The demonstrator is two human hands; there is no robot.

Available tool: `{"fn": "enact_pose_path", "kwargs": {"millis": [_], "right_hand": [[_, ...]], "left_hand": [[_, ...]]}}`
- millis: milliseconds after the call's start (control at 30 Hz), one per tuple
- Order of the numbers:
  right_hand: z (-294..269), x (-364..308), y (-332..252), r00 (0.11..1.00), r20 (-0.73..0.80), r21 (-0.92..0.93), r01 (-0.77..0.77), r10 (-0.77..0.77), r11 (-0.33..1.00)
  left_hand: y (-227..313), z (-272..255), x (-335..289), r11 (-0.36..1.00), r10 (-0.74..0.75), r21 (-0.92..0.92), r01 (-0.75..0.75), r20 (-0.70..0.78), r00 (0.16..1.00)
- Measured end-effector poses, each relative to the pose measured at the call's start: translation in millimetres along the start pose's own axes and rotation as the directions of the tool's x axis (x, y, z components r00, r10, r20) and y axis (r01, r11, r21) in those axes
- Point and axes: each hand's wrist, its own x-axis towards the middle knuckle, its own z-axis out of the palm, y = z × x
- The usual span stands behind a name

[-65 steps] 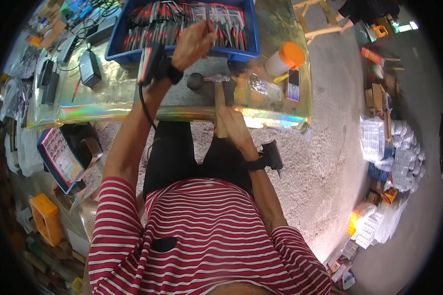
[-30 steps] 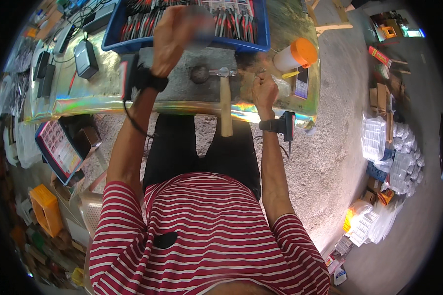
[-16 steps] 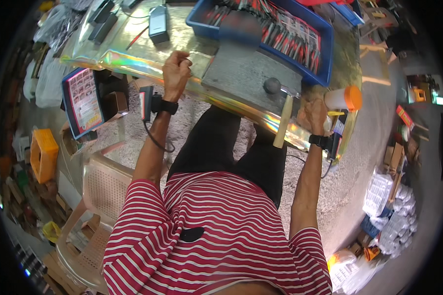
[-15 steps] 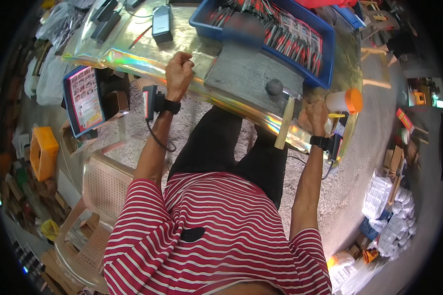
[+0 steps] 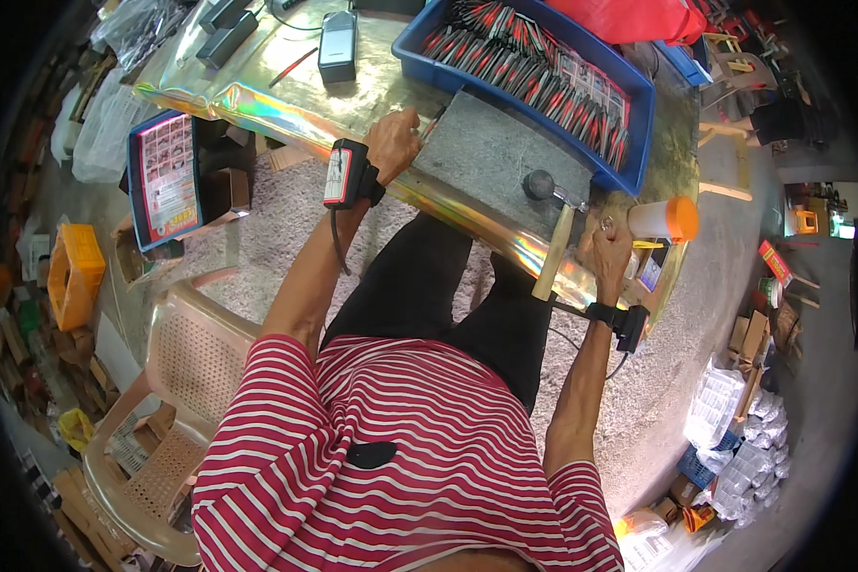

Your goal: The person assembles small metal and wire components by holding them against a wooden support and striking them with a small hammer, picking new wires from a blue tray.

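Observation:
My left hand [image 5: 394, 145] is curled at the left edge of a flat grey slab [image 5: 486, 143] on the table. A thin, dark item shows by its fingertips, but I cannot make out what it is. My right hand [image 5: 611, 246] rests closed on the table's right side, beside a white jar with an orange lid [image 5: 679, 220]. Something small and shiny shows at its fingers, too small to name. Between the hands, a hammer [image 5: 554, 250] lies with its rounded dark head on the slab and its wooden handle over the table's front edge.
Behind the slab stands a blue bin [image 5: 412, 63] packed with several red-and-black tools. A black-and-grey box [image 5: 337, 48] and a thin red stick [image 5: 294, 68] lie at the table's far left. A plastic chair [image 5: 195, 348] stands at my left, and a red bag [image 5: 624, 19] lies beyond the bin.
My left hand has moved right to the slab's left edge, its wrist turning. My right hand has shifted slightly down and stays beside the jar. The view has shifted a little.

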Motion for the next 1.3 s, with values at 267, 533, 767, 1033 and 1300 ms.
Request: {"fn": "enact_pose_path", "kwargs": {"millis": [267, 533, 767, 1033, 1300], "right_hand": [[10.6, -9.7, 19.8, 0.994, 0.031, 0.438, -0.107, 0.104, 0.893], [6.4, -12.9, 11.5, 0.960, 0.075, 0.590, -0.260, 0.270, 0.764], [-0.8, -19.6, 0.4, 0.976, -0.007, 0.687, -0.154, 0.219, 0.710], [-18.4, -34.2, -46.4, 0.989, 0.047, 0.772, -0.126, 0.141, 0.623], [-41.3, -63.2, -125.5, 0.993, 0.114, 0.916, -0.106, 0.002, 0.387]], "left_hand": [[-2.2, 3.0, 7.5, 0.988, -0.087, 0.129, 0.082, 0.036, 0.996], [-4.8, -12.7, 0.0, 0.739, -0.448, -0.479, 0.474, 0.176, 0.877], [17.0, -34.6, -4.2, 0.309, -0.363, -0.855, 0.417, 0.299, 0.883], [90.9, -66.2, -3.2, 0.262, -0.158, -0.916, 0.303, 0.269, 0.950], [165.5, -32.0, -20.3, -0.166, 0.105, -0.869, 0.466, 0.454, 0.885]]}}
